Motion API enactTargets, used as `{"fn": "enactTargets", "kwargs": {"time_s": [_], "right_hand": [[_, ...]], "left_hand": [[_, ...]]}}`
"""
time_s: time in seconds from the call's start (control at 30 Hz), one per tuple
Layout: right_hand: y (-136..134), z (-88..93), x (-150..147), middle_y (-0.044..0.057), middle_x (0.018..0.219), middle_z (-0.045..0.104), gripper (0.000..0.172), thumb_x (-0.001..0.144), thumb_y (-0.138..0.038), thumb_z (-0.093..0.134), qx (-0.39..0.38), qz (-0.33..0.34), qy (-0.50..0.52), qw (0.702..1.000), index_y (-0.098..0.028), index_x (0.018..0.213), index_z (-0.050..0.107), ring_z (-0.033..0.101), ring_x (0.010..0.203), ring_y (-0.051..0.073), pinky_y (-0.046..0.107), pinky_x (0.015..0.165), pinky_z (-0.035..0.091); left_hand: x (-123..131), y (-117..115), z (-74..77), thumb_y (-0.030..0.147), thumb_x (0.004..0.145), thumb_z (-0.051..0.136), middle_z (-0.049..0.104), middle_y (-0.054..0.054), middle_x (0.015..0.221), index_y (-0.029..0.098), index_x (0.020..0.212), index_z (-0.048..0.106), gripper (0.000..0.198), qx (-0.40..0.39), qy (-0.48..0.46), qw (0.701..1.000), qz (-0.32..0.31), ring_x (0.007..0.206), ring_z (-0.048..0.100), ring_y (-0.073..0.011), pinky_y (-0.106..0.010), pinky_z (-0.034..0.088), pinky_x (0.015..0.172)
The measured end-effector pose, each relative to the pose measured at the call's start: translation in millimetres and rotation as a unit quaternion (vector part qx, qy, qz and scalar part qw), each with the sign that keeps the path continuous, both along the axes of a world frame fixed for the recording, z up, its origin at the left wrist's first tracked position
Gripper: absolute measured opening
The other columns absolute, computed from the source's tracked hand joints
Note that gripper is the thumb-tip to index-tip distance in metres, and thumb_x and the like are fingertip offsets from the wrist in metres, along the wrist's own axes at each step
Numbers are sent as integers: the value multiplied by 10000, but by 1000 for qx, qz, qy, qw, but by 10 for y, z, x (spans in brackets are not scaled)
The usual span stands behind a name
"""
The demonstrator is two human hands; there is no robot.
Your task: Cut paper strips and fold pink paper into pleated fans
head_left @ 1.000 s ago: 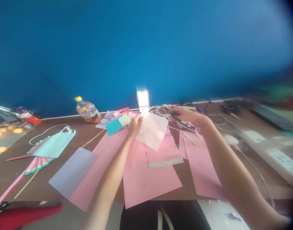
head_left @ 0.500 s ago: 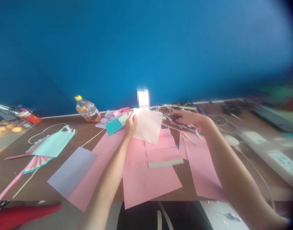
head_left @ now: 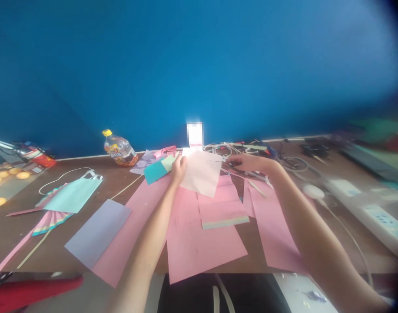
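Observation:
My left hand [head_left: 178,169] is closed on the left edge of a pale pink sheet of paper [head_left: 200,174], holding it up over the table. On the other side, my right hand [head_left: 247,162] is closed around the dark handles of scissors [head_left: 232,164]. Their thin blades point left and meet the paper's right edge near its top. Beneath the raised sheet lies a pink paper piece with a pale green strip [head_left: 223,213] along its lower edge. Larger pink sheets [head_left: 202,256] are spread under it. A teal paper piece [head_left: 154,172] rests beside my left hand.
A bottle with a yellow cap [head_left: 119,150] stands at the back left. A light blue face mask [head_left: 73,195] lies over a folded paper fan [head_left: 51,221]. Nearby is a lavender sheet [head_left: 99,232]. Cables [head_left: 218,150] and a white power strip [head_left: 378,217] are at the right.
My right hand has moved slightly left with the scissors, bringing the blades from beside the paper onto its right edge. The paper has shifted slightly right; my left hand still holds it.

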State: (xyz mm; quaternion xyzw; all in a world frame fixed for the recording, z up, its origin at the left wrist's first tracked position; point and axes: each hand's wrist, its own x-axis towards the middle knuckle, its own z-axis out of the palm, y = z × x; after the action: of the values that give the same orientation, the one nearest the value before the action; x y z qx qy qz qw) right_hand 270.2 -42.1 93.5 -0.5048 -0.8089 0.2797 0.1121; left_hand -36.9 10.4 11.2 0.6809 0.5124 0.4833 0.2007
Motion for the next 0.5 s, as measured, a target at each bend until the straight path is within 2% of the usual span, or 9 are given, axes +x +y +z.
{"fn": "enactTargets", "kwargs": {"time_s": [0.03,0.3,0.5], "right_hand": [[17,-15,3,33,1025,703,349,790,-273,574,-20,14,5,1000,-289,1125,673,640,869,213,306,722,480],[42,-30,-10,46,1050,697,300,821,-301,542,-30,4,30,999,-274,1084,682,632,875,200,288,694,467],[-33,39,-43,56,883,702,321,797,-350,578,-79,-23,51,995,-227,1071,692,609,754,172,279,653,442]], "left_hand": [[-2,2,3,466,935,375,580,-65,808,188,833,533,336,-4,-4,1000,-1,843,544,-193,-290,420,797],[-21,48,-15,534,910,402,633,-104,891,174,925,588,404,-25,-14,1000,12,1017,570,-243,-326,427,878],[-37,96,-91,584,895,403,642,-133,937,158,964,601,475,-14,-35,999,20,1070,558,-265,-365,419,924]]}}
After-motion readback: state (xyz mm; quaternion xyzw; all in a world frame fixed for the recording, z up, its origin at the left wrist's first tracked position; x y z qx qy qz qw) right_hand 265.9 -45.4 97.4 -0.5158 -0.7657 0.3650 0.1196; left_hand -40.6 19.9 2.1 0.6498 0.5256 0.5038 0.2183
